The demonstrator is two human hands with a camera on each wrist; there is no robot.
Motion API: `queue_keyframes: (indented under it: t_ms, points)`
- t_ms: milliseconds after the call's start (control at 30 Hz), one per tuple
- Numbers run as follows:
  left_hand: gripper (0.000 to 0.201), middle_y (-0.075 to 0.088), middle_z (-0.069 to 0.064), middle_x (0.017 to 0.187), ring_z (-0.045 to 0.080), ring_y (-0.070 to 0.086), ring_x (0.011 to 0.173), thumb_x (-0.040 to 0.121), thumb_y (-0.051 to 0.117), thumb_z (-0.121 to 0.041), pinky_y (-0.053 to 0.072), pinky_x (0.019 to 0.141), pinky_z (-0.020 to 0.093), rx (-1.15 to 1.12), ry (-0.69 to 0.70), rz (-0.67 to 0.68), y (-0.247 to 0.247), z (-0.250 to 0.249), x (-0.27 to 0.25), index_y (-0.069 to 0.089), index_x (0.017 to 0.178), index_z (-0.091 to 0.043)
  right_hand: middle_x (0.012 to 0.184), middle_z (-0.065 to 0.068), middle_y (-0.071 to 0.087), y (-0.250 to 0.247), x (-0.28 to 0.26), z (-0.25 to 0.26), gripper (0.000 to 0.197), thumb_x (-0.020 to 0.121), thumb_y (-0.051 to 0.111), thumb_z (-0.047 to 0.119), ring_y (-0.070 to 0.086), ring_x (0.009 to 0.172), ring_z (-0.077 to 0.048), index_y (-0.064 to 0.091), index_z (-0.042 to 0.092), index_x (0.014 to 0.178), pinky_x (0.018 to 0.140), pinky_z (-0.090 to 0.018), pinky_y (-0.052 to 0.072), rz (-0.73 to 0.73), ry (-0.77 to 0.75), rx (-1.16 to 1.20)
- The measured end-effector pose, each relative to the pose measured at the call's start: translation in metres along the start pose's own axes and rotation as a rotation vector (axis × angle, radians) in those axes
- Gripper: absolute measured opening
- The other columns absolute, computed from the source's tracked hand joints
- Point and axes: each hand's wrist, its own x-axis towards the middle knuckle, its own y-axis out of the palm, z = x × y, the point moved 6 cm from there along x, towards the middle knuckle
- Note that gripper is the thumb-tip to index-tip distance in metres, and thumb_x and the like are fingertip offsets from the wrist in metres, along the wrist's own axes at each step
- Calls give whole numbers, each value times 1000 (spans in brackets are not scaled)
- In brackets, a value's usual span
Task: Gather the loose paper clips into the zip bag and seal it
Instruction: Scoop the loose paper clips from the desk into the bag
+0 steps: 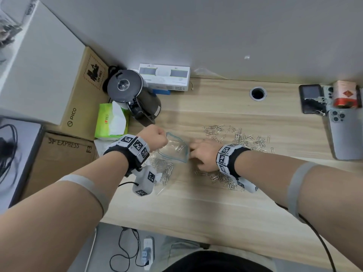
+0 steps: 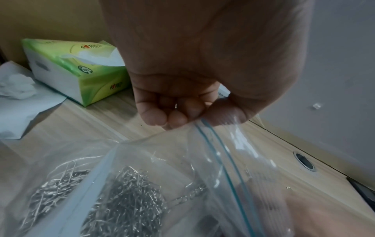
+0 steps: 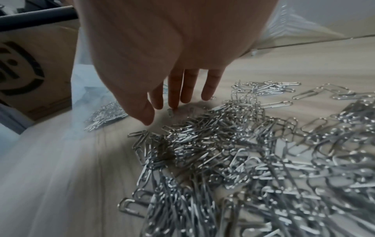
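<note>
Head view: from above, looking steeply down and forward across the worktop (image 1: 196,197) to the wall, both forearms in frame. Left wrist view: close under the left hand (image 2: 198,67), facing along the fingers at the bag (image 2: 213,160) rim, tissue pack (image 2: 77,70) behind. Right wrist view: low over the worktop, close behind the right hand (image 3: 162,48), across the clips (image 3: 233,152). Shared by all three: bag, clips, wood surface.

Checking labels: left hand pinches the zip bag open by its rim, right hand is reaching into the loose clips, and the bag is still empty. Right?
Not quite: the zip bag isn't empty. The left wrist view shows a heap of paper clips already inside. The rest holds: the left hand pinches the rim, and the right hand reaches among the loose clips.
</note>
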Motion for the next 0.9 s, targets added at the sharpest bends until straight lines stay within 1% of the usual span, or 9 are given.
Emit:
queue_keyframes:
  t_ms: [100,200,267,333,433,533,633,767,900]
  points:
    - [17,49,9,60,22,45,53,72,48,-9,39,51,29,-3,3,22,4,-1,1,44,57,-17,118,0,54,9,4,2,43,73,61,30,44,120,-21,66,23,115,97,-36,39,55,-6,-57]
    - [15,47,9,59,22,45,54,71,48,-10,39,51,28,-12,1,43,5,-2,2,44,58,-16,99,0,61,7,0,-4,24,77,55,28,53,106,-23,70,17,93,95,-38,44,81,23,-97]
    - [17,46,8,59,22,45,54,73,48,-9,39,51,28,-13,2,47,6,-3,2,44,58,-15,90,-1,61,4,-5,-9,21,77,53,29,58,94,-26,68,15,83,87,-39,49,72,43,-92]
    - [18,47,9,59,22,45,54,75,48,-8,39,51,27,-9,3,44,6,-3,2,45,58,-15,92,0,61,2,-5,-4,22,76,55,32,57,95,-25,68,18,87,86,-39,49,45,24,-59]
    - [16,49,10,58,23,46,53,74,48,-9,40,51,28,3,13,43,6,-3,0,45,59,-14,104,1,59,7,0,16,37,72,62,38,49,107,-22,70,24,106,90,-40,46,48,-54,-20]
    - [17,48,8,56,23,46,52,75,49,-7,40,51,27,16,17,42,7,-4,-1,46,60,-13,117,-1,55,17,3,33,41,70,66,33,43,120,-22,68,27,111,94,-38,42,75,-116,-12]
    - [16,49,9,58,23,47,54,77,51,-5,41,53,27,25,13,45,10,-5,-1,48,63,-12,119,2,54,25,1,35,34,71,64,29,39,124,-20,69,24,104,92,-36,37,95,-119,-100]
    - [15,53,11,61,23,49,55,77,52,-7,41,54,27,14,38,73,18,-13,1,54,64,-11,105,4,59,29,-12,17,19,73,61,28,46,114,-19,70,24,89,84,-34,37,126,-70,-109]
    - [15,54,6,57,22,50,53,75,53,-11,42,54,26,16,54,77,23,-26,4,58,62,-13,96,4,60,19,-32,-5,14,78,56,26,51,104,-20,68,23,85,83,-33,38,159,-8,-100]
